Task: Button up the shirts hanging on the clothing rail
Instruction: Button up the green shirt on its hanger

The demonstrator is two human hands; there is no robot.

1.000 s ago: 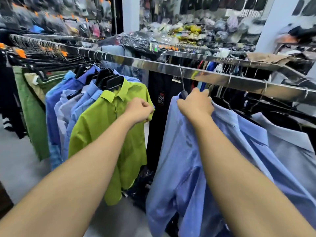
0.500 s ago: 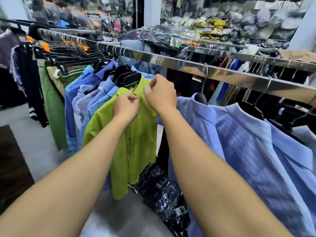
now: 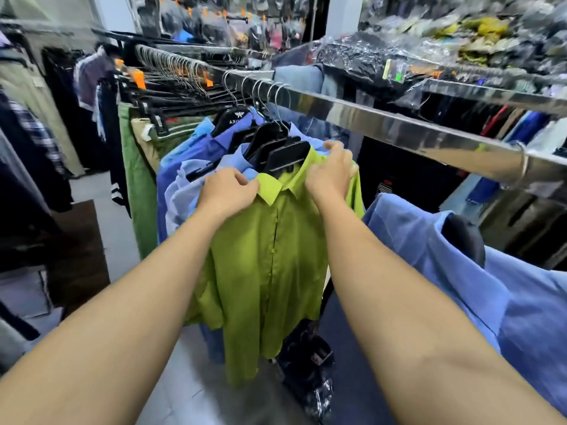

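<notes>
A lime green shirt [image 3: 264, 271] hangs on a black hanger from the shiny metal clothing rail [image 3: 383, 124], its front placket closed down the middle. My left hand [image 3: 228, 191] grips the shirt at its left shoulder, fingers curled beside the collar tip. My right hand [image 3: 329, 173] holds the right shoulder, fingers curled over the fabric near the hanger. Several blue shirts [image 3: 196, 167] hang just behind the green one. Another blue shirt [image 3: 478, 283] hangs to my right on a black hanger, apart from both hands.
Green and khaki trousers [image 3: 135, 179] hang on clip hangers further left along the rail. Dark plastic-wrapped goods [image 3: 310, 372] lie on the floor under the shirts. A second rail with packaged clothes [image 3: 399, 56] runs behind. More garments hang at the far left.
My right hand left the blue shirt on the right and came over to the green shirt. Both hands now hold its shoulders, and my view has swung left towards it.
</notes>
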